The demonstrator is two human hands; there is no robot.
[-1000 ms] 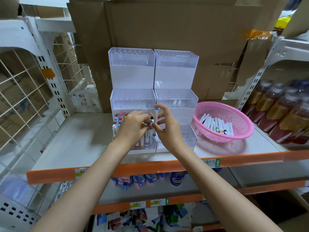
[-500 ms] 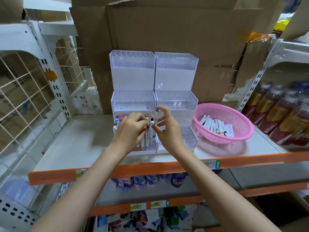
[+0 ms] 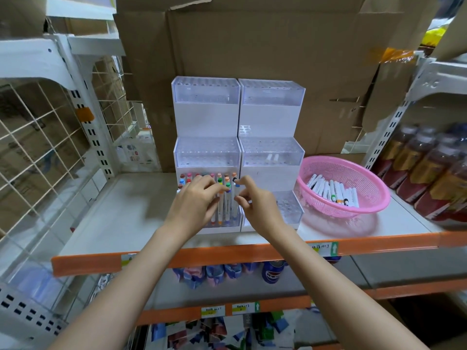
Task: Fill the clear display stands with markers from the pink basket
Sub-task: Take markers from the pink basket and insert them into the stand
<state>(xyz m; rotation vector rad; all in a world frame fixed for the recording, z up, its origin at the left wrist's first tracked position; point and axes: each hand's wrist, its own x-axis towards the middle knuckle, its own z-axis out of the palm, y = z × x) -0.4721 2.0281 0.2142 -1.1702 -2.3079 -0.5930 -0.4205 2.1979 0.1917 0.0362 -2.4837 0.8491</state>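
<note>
Hands crowd the packed bottom tier of the left clear plastic stepped display stand point(image 3: 206, 157): left hand point(image 3: 195, 205) loosely curled over white colour-capped markers point(image 3: 223, 198), right hand point(image 3: 255, 200) pinching one. A careless nudge could tip neighbouring markers sideways.

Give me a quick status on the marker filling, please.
Both hands at left stand's bottom tier, seating markers. More in basket. Nothing blocking.

Left hand point(image 3: 195, 201), right hand point(image 3: 255, 207), fingers seemingly pinching
</note>
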